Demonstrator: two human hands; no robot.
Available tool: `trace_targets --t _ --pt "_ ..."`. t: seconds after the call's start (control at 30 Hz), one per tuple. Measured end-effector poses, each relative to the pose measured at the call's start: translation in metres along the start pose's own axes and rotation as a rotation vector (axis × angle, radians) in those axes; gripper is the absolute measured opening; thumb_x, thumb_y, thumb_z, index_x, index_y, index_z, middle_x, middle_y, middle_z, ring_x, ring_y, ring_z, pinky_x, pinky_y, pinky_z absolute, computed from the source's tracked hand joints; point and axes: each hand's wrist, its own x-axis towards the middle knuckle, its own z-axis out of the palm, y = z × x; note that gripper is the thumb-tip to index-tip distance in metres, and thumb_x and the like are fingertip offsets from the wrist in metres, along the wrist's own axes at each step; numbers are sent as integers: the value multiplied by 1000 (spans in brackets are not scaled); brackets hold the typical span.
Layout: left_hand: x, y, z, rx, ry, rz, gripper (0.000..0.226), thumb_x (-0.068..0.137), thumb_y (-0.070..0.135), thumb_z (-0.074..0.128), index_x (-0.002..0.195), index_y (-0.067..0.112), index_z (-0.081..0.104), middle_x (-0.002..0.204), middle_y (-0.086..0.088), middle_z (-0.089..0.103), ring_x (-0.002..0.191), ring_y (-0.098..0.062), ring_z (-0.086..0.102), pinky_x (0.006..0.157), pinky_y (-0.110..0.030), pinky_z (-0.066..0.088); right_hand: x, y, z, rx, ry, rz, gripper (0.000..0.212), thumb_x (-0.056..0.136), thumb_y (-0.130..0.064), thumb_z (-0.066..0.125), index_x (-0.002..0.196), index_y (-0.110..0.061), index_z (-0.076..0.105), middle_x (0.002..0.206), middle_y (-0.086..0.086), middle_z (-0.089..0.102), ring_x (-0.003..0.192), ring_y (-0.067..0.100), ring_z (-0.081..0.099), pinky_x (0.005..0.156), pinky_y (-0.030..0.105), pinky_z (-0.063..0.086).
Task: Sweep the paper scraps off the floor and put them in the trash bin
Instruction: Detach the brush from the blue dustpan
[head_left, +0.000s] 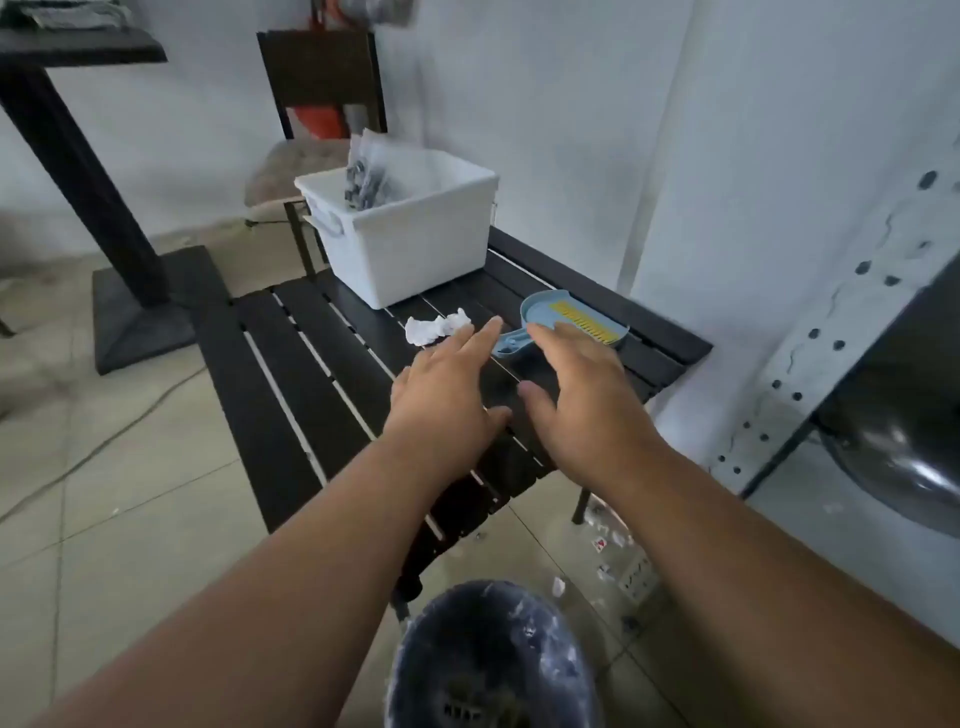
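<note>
A small blue dustpan (540, 312) with a yellow-bristled brush (582, 319) lying in it rests on the black slatted table (311, 374). A crumpled white paper scrap (434, 327) lies on the table just left of the dustpan. My left hand (447, 395) hovers open above the table, fingertips close to the scrap. My right hand (582, 389) is open too, its fingers over the near edge of the dustpan; I cannot tell whether they touch it. Small paper scraps (605, 545) lie on the floor under the table's right end. A dark round trash bin (493, 654) stands at the bottom centre.
A white plastic tub (410, 244) holding bagged items sits on the table's far end. Behind it stands a chair (311, 171). A black pedestal table base (140, 306) is at left, with a cable on the tiled floor. A perforated metal rack (841, 322) and a steel bowl (904, 457) are at right.
</note>
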Motion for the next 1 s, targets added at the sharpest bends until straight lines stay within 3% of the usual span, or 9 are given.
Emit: trace_targets --t 0.23,0.27,0.33,0.4,0.6,0.77,0.87,1.0 --pt "56 -7 18 -105 -22 -60 80 90 48 74 158 35 35 164 5 38 150 -20 35 122 -44 34 35 36 22 -60 -63 81 54 100 -28 55 151 -23 37 156 5 38 146 23 28 115 44 37" --pt "60 -7 20 -136 -33 -68 73 91 48 73 155 31 42 157 4 47 141 -18 46 115 -37 41 39 40 23 -58 -72 94 54 100 -28 54 151 -23 37 157 6 37 146 23 27 116 44 36" --pt "68 -5 23 -201 -21 -76 51 93 44 72 140 26 59 128 3 66 104 -8 60 88 -22 49 44 47 28 -80 -98 94 55 100 -29 54 152 -22 37 157 7 35 147 24 26 118 44 33" --pt "72 -4 27 -273 14 -81 33 93 37 74 123 25 69 107 7 69 88 -5 60 78 -22 50 46 50 32 -87 -118 92 55 100 -32 54 152 -22 37 158 8 35 148 24 25 118 45 31" --pt "59 2 30 -697 51 -245 29 79 22 89 102 28 73 98 6 73 89 -12 71 78 -30 61 41 49 29 13 -79 168 53 100 -41 51 149 -23 41 156 8 37 146 25 28 117 42 34" --pt "26 12 24 -1065 13 -231 37 76 -2 87 102 18 69 91 -2 79 83 -21 78 78 -35 65 26 35 7 100 -37 179 55 97 -50 52 143 -21 43 136 3 48 125 20 46 98 39 52" --pt "0 12 17 -1191 -18 -207 39 77 -6 85 108 10 68 93 -3 80 84 -20 79 74 -27 60 10 24 -14 115 -18 190 73 90 -56 61 148 -18 39 143 4 46 133 21 43 105 41 48" --pt "-39 13 6 -1276 -113 -136 38 79 -14 79 110 2 64 101 -12 80 93 -26 78 83 -34 61 -23 9 -40 118 -4 194 89 75 -70 69 143 -19 42 137 0 48 127 18 46 102 38 50"
